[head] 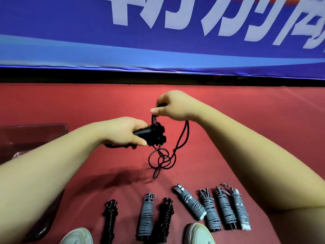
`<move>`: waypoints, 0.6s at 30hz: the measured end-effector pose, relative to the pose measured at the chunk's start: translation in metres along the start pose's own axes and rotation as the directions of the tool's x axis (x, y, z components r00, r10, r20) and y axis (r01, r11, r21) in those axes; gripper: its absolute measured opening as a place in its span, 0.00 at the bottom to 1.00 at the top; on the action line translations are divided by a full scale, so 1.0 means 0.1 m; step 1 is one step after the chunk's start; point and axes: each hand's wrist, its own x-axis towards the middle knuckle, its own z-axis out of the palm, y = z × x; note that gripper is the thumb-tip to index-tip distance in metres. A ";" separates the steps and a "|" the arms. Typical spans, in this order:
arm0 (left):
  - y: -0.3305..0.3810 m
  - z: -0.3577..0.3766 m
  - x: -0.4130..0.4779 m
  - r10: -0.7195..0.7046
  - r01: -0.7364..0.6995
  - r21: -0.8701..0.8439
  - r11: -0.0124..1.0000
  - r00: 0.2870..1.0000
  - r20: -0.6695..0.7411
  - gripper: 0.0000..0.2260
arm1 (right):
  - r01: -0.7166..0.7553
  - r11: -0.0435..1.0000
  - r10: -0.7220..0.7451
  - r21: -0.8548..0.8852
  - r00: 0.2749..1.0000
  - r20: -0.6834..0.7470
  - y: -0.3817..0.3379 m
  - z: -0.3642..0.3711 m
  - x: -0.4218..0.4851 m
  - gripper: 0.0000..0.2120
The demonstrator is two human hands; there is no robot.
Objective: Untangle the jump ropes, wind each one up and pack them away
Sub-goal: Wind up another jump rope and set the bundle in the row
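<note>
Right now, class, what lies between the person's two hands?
In the head view, only black rope: short loops rise from the black handles gripped in the left hand to the pinching right hand; the rest hangs tangled below.

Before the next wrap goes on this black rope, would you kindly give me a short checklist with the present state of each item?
1. Left hand grips the black handles: ok.
2. Right hand pinches the black rope above the handles: ok.
3. Hanging part of the rope free of tangles: not ok, its loops cross each other.
4. Wound ropes on the floor lie apart from the hanging part: ok.
5. Clear container ready for packing: cannot tell, the left arm hides most of it.
</note>
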 end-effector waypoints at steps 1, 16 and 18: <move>0.04 0.02 -0.02 0.017 -0.018 0.017 1.000 0.999 0.033 0.05 | 0.012 1.000 -0.011 -0.022 1.000 0.023 0.02 0.01 0.00 0.15; 0.30 0.02 -0.11 0.043 -0.043 -0.266 0.963 0.999 -0.004 0.15 | -0.169 0.650 -0.127 0.741 0.937 0.325 0.58 0.66 -0.06 0.06; 0.27 0.01 -0.09 0.002 -0.023 -0.345 0.938 0.998 -0.061 0.18 | -0.215 0.586 -0.098 0.781 0.938 0.332 0.58 0.74 0.03 0.09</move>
